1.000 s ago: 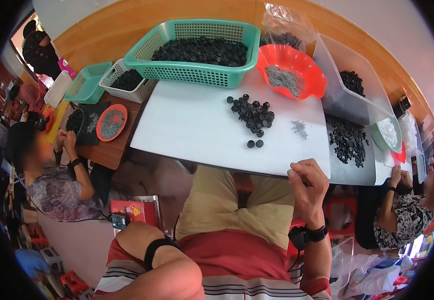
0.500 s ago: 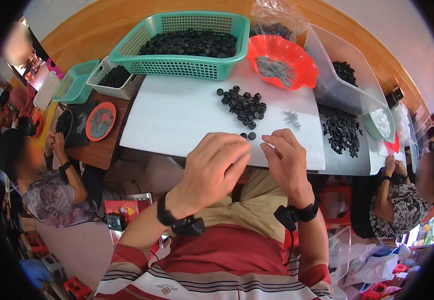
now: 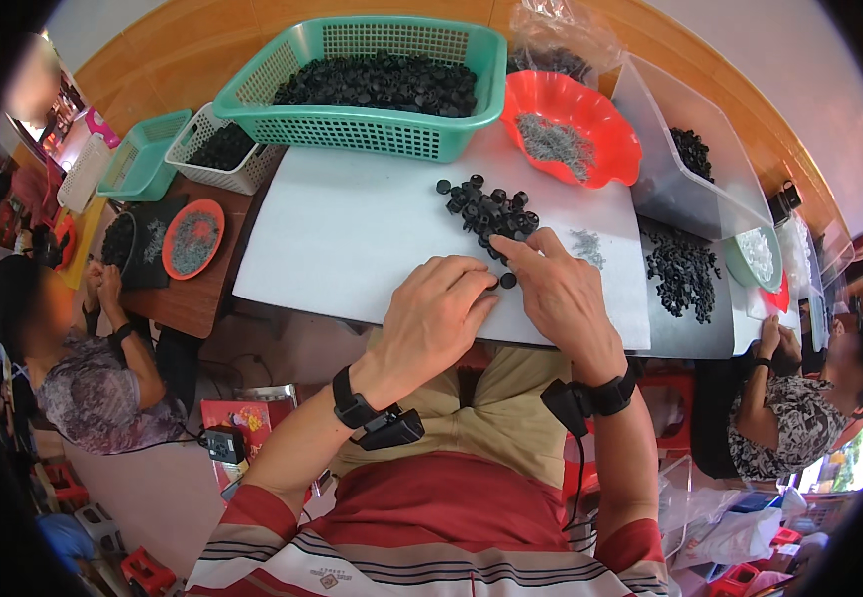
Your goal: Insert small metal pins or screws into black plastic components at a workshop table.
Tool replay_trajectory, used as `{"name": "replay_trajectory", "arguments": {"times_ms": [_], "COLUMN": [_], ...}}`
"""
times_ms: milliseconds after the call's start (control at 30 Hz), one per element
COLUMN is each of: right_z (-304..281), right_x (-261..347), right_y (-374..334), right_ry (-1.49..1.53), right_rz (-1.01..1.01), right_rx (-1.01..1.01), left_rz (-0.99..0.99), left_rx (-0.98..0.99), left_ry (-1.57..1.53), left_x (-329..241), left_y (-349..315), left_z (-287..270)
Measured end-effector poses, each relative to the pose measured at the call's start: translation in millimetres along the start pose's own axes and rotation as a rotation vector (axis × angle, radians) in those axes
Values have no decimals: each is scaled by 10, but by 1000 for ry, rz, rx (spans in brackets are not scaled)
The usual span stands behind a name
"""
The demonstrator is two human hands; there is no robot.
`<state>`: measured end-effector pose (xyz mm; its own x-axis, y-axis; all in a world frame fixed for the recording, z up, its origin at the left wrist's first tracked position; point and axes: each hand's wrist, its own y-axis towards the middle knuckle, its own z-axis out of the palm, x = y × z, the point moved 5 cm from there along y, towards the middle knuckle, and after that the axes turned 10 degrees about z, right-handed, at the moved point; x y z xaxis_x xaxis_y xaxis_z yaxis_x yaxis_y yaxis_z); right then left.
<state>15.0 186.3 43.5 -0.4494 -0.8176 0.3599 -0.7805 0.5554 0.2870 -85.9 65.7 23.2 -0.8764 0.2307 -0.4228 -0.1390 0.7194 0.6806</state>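
Observation:
Small round black plastic caps [image 3: 491, 206] lie in a loose pile on the white sheet. My right hand [image 3: 563, 298] reaches to the near edge of that pile, its index finger stretched out and touching the caps; nothing shows gripped in it. Closer to me, my left hand [image 3: 436, 310] rests over the sheet's front with its fingers bent and pressed together; what they hold, if anything, is hidden. A single black cap [image 3: 508, 281] sits between the two hands, with another dark piece at my left fingertips. Right of the pile lie thin silvery pins [image 3: 587, 248].
Behind the sheet stand a green basket [image 3: 352, 134] of black caps, a red scalloped bowl [image 3: 620, 129] of pins and a clear bin [image 3: 740, 194]. Black parts [image 3: 685, 279] are spread at the right. One person [image 3: 98, 388] works at my left, another [image 3: 784, 398] at my right.
My right hand has moved forward to the pile, its index finger now on the caps. My left hand has shifted slightly nearer me, fingers more bent. The view has shifted a little.

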Motion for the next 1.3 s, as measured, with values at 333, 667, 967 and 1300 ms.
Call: {"name": "replay_trajectory", "arguments": {"times_ms": [333,667,967,1300], "right_z": [-10,-36,-45,-57], "right_x": [-76,-151,-87,-212], "right_y": [0,-23,-25,-52], "right_ry": [51,112,5,26], "right_rz": [39,20,27,57], "right_rx": [36,-2,-6,-25], "left_rz": [-51,-57,-59,-67], "left_rx": [30,15,24,35], "left_ry": [-34,-25,-17,-4], "left_x": [37,21,10,-4], "left_y": [-3,-24,-35,-48], "left_z": [-2,-7,18,22]}}
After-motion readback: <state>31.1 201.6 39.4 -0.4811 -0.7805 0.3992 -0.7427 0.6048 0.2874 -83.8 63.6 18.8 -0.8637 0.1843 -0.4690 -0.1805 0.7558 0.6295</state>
